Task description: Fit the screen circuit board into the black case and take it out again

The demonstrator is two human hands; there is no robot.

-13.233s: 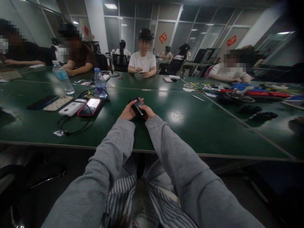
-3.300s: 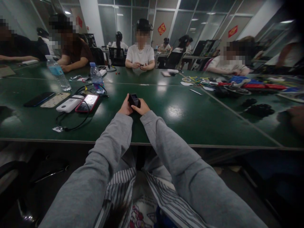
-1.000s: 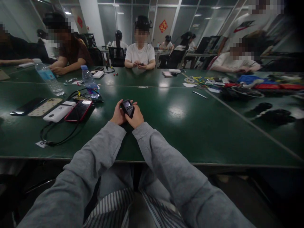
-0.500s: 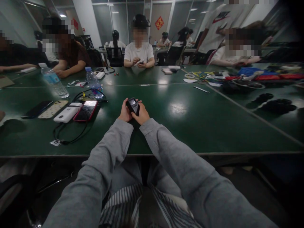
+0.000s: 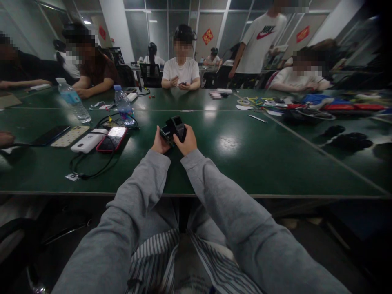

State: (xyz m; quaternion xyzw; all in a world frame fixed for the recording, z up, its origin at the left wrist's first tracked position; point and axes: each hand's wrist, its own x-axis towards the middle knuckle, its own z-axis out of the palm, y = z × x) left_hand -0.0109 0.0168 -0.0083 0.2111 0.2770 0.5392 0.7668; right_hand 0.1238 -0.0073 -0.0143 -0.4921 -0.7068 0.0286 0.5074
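Observation:
Just above the green table, my right hand (image 5: 188, 141) is closed on a small black cover (image 5: 178, 127) with a window in it. My left hand (image 5: 160, 143) holds a dark device (image 5: 167, 132) from below, its thumb along the left side. The cover is tilted and overlaps the right part of the device. Where my fingers go beneath the two pieces is hidden. To the left lie a red-edged phone (image 5: 112, 139) and a white power bank (image 5: 88, 140) with a black cable.
Two plastic bottles (image 5: 73, 101) stand at the left, near a spotted phone case (image 5: 70, 136). A pen (image 5: 257, 119), tangled cables (image 5: 251, 101) and black items (image 5: 352, 139) lie at the right. People sit across the table; one person (image 5: 259, 45) stands.
The black piece in my right hand has come up and right, apart from the device in my left hand. The standing person's shirt now shows further left. The view has shifted slightly.

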